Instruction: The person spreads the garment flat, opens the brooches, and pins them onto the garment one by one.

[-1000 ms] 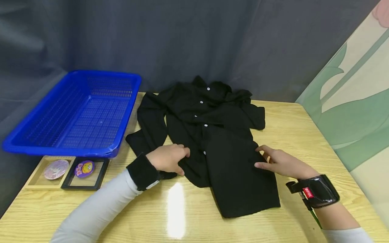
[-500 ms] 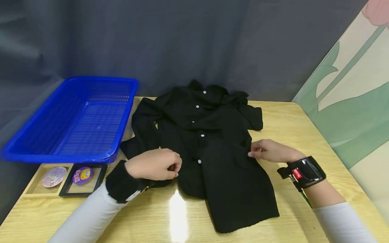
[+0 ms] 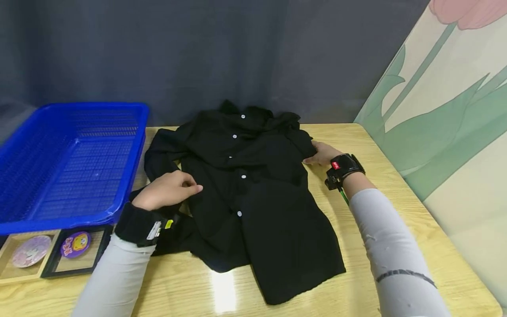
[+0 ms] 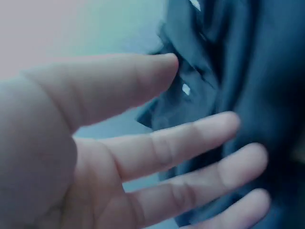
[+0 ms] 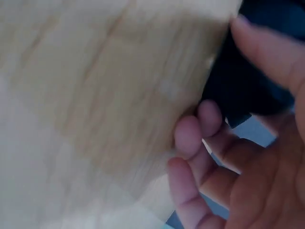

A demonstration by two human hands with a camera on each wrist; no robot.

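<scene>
A black button-up shirt (image 3: 257, 176) lies spread, front up, on the wooden table (image 3: 400, 185). My left hand (image 3: 168, 190) hovers over its left sleeve, close to the cloth. In the left wrist view its fingers (image 4: 190, 143) are straight and spread above the dark shirt (image 4: 267, 71), holding nothing. My right hand (image 3: 321, 154) is at the shirt's right sleeve edge near the shoulder. In the right wrist view its fingers (image 5: 200, 138) are loosely curled beside the dark cloth (image 5: 238, 95), thumb apart, with no clear grip.
A blue mesh basket (image 3: 134, 149) stands left of the shirt, empty. In front of it lie a wooden tray (image 3: 8, 268) with a pink badge (image 3: 31, 251) and a black tray (image 3: 51, 269) with a purple badge (image 3: 74, 244). A painted panel (image 3: 455, 110) borders the table's right.
My left hand has let go of the shirt's lower hem and lifted over the left sleeve. My right hand has slid up from the shirt's lower side to the right sleeve.
</scene>
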